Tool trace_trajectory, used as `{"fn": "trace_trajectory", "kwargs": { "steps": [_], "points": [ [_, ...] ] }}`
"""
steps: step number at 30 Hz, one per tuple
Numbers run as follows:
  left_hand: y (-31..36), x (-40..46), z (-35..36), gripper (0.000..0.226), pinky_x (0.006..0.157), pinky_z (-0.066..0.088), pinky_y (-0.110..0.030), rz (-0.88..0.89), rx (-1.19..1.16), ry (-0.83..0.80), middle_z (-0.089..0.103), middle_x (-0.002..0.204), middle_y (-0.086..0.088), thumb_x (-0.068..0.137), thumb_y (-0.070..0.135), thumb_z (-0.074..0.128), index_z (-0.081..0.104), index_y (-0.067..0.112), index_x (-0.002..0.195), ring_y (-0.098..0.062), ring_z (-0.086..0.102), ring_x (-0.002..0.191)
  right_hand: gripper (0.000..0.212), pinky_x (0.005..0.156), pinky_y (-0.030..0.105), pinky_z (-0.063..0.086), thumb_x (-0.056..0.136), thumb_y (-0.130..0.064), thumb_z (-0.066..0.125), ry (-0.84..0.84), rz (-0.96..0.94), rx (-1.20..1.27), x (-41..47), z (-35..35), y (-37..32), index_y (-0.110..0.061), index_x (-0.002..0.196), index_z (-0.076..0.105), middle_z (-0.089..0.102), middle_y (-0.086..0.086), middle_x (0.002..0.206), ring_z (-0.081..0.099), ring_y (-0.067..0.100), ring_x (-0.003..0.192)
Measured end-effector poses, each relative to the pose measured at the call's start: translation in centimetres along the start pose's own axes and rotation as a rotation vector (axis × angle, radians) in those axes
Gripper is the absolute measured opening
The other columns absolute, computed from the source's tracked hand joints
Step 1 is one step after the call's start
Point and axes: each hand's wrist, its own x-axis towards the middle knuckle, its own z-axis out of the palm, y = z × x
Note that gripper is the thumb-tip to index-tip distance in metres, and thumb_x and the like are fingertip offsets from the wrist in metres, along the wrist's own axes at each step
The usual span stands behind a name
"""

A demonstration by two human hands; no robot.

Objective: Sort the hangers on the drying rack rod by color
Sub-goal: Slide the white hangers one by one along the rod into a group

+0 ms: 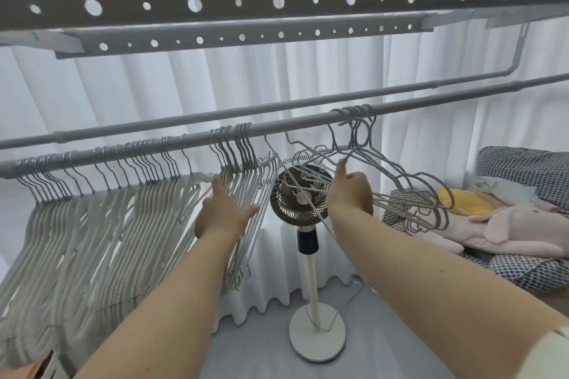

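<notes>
A grey drying rack rod (292,124) runs from lower left to upper right. Many white hangers (101,209) hang packed along its left half. A small bunch of grey hangers (400,181) hooks over the rod further right and swings out sideways. My left hand (223,209) reaches with straight fingers in among the rightmost white hangers. My right hand (349,191) is curled round the grey hangers just below their necks, forefinger pointing up. One grey hanger (295,175) hangs loose between my hands.
A second rod (215,116) runs just behind, and perforated rack bars (277,0) pass overhead. A pedestal fan (303,194) stands behind the hangers on the grey floor. A bed with checked bedding (523,169) and pink clothes (508,231) lies at right. White curtains fill the back.
</notes>
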Motion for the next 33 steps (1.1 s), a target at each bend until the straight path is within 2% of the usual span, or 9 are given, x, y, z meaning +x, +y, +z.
{"fn": "trace_trajectory", "kwargs": {
  "steps": [4, 7, 14, 16, 19, 22, 25, 30, 33],
  "points": [
    [0.3, -0.2, 0.1, 0.106, 0.090, 0.047, -0.046, 0.011, 0.001, 0.008, 0.044, 0.149, -0.015, 0.082, 0.053, 0.070, 0.000, 0.024, 0.156, -0.036, 0.047, 0.132, 0.009, 0.076, 0.038, 0.045, 0.096, -0.025, 0.041, -0.167, -0.018, 0.108, -0.3, 2.0, -2.8, -0.018, 0.102, 0.042, 0.060, 0.007, 0.100, 0.056, 0.028, 0.085],
    [0.4, -0.1, 0.4, 0.107, 0.082, 0.047, -0.042, 0.012, -0.002, 0.013, 0.045, 0.148, -0.015, 0.081, 0.056, 0.070, 0.000, 0.025, 0.156, -0.035, 0.049, 0.130, 0.023, 0.069, 0.032, 0.040, 0.092, -0.005, 0.041, -0.352, -0.070, 0.141, 0.0, 3.5, -4.1, -0.016, 0.112, 0.043, 0.055, 0.008, 0.105, 0.051, 0.021, 0.079],
    [0.5, 0.0, 0.6, 0.105, 0.085, 0.048, -0.042, 0.014, -0.029, -0.002, 0.044, 0.149, -0.012, 0.081, 0.059, 0.068, 0.001, 0.027, 0.156, -0.033, 0.048, 0.131, 0.030, 0.085, 0.029, 0.045, 0.090, -0.001, 0.049, -0.486, -0.216, -0.046, -0.1, 6.1, -4.7, -0.010, 0.118, 0.054, 0.057, 0.004, 0.107, 0.057, 0.024, 0.104],
    [0.7, 0.0, 0.6, 0.103, 0.086, 0.047, -0.041, 0.020, -0.039, -0.009, 0.044, 0.149, -0.012, 0.082, 0.058, 0.067, 0.002, 0.026, 0.156, -0.033, 0.048, 0.132, 0.027, 0.093, 0.037, 0.050, 0.087, -0.002, 0.051, -0.540, -0.218, -0.053, -0.4, 7.3, -4.3, -0.012, 0.112, 0.056, 0.065, 0.008, 0.112, 0.062, 0.027, 0.104],
    [0.8, 0.2, 0.8, 0.096, 0.089, 0.046, -0.042, 0.003, -0.060, -0.016, 0.044, 0.150, -0.012, 0.086, 0.060, 0.060, 0.003, 0.027, 0.156, -0.034, 0.048, 0.131, 0.030, 0.092, 0.044, 0.052, 0.086, -0.006, 0.053, -0.583, -0.248, -0.066, -0.9, 8.3, -3.6, -0.010, 0.116, 0.058, 0.066, 0.013, 0.113, 0.064, 0.030, 0.102],
    [1.2, 0.1, 0.8, 0.077, 0.100, 0.043, -0.049, -0.039, -0.055, 0.002, 0.045, 0.146, -0.017, 0.093, 0.061, 0.041, 0.010, 0.028, 0.155, -0.040, 0.045, 0.131, 0.021, 0.084, 0.036, 0.050, 0.091, -0.021, 0.053, -0.522, -0.381, -0.169, -1.0, 6.8, -3.6, -0.012, 0.106, 0.064, 0.067, 0.005, 0.103, 0.062, 0.023, 0.093],
    [2.2, -0.5, 0.2, 0.067, 0.108, 0.030, -0.052, -0.080, 0.024, 0.073, 0.034, 0.152, -0.020, 0.098, 0.058, 0.029, 0.019, 0.023, 0.154, -0.043, 0.029, 0.137, 0.017, 0.079, 0.033, 0.045, 0.089, -0.021, 0.052, -0.374, -0.428, -0.240, 0.9, 4.5, -3.4, -0.012, 0.100, 0.061, 0.064, 0.005, 0.100, 0.057, 0.024, 0.093],
    [4.5, -1.3, -0.6, 0.055, 0.107, 0.027, -0.048, 0.029, -0.089, 0.297, 0.038, 0.146, -0.015, 0.097, 0.047, 0.041, 0.040, 0.013, 0.141, -0.035, 0.026, 0.134, 0.035, 0.093, 0.040, 0.043, 0.085, -0.018, 0.052, 0.018, -0.485, -0.599, 5.4, -0.6, -2.2, -0.011, 0.119, 0.056, 0.058, 0.009, 0.120, 0.051, 0.029, 0.115],
    [6.1, -1.8, -0.3, 0.045, 0.105, 0.031, -0.045, 0.146, -0.212, 0.353, 0.050, 0.135, -0.011, 0.095, 0.039, 0.050, 0.050, 0.013, 0.132, -0.031, 0.032, 0.129, 0.042, 0.093, 0.041, 0.039, 0.086, -0.023, 0.049, 0.050, -0.448, -0.862, 7.3, -2.7, -0.8, -0.009, 0.126, 0.047, 0.053, 0.012, 0.125, 0.048, 0.030, 0.117]
  ]
}}
